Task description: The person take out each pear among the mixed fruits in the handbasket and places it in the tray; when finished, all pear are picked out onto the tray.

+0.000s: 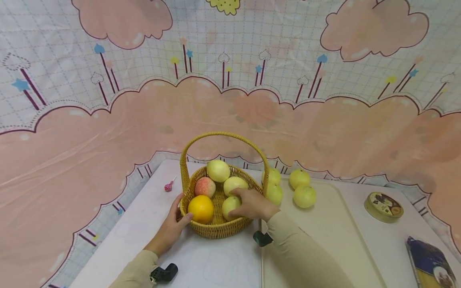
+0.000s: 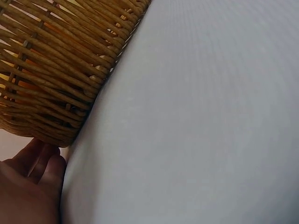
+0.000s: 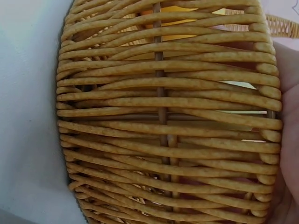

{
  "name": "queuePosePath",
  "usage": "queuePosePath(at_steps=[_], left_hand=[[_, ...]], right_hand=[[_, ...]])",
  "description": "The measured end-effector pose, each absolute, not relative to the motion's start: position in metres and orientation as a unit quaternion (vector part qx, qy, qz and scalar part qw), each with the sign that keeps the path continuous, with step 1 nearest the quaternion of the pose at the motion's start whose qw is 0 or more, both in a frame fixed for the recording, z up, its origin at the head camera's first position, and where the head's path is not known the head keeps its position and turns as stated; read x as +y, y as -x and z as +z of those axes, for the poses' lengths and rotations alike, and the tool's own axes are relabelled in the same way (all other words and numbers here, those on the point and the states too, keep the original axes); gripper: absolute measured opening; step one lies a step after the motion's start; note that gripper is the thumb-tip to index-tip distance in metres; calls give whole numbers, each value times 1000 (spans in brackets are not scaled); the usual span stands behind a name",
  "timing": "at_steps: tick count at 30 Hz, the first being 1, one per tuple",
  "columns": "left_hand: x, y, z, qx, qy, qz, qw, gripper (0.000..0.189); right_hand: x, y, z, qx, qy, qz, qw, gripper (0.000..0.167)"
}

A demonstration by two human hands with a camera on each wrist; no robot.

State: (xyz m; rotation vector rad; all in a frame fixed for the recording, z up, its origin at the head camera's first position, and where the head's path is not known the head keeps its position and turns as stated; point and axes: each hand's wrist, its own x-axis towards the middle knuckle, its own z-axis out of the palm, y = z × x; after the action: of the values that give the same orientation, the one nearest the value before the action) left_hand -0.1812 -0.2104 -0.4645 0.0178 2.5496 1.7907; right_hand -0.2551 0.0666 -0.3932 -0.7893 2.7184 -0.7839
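A woven wicker basket [image 1: 212,231] with a tall arched handle holds an orange [image 1: 200,209], a reddish peach [image 1: 205,187] and several pale yellow-green round fruits [image 1: 218,171]. My left hand [image 1: 170,228] grips the basket's left side, thumb at the rim and fingers outside; in the left wrist view its fingertips meet the lower wickerwork. Reaching over the right rim, my right hand [image 1: 252,203] has thumb and fingers around a pale yellow-green fruit [image 1: 231,207] at the front right inside. The right wrist view shows mostly the basket's woven wall [image 3: 168,116], with the palm beside the rim.
Several more pale yellow-green fruits [image 1: 304,196] sit at the back of a cream tray [image 1: 324,232] right of the basket. A pink lollipop [image 1: 168,187] lies on the left. At the right are a round tin [image 1: 383,207] and a blue-and-yellow packet [image 1: 430,264]. A patterned curtain hangs behind.
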Motion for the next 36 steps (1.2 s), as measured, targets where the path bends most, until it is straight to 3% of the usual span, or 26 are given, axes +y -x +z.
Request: queuePosePath(at_steps=[15, 24, 36], left_hand=[[-210, 183, -466, 819, -8, 574, 15, 82], [-212, 184, -468, 819, -7, 574, 12, 81], [-212, 187, -470, 814, -13, 580, 12, 82]], right_hand=[[67, 256, -397, 921, 266, -273, 87, 67], [72, 250, -398, 892, 258, -365, 64, 64], [88, 237, -379, 870, 263, -415, 44, 64]])
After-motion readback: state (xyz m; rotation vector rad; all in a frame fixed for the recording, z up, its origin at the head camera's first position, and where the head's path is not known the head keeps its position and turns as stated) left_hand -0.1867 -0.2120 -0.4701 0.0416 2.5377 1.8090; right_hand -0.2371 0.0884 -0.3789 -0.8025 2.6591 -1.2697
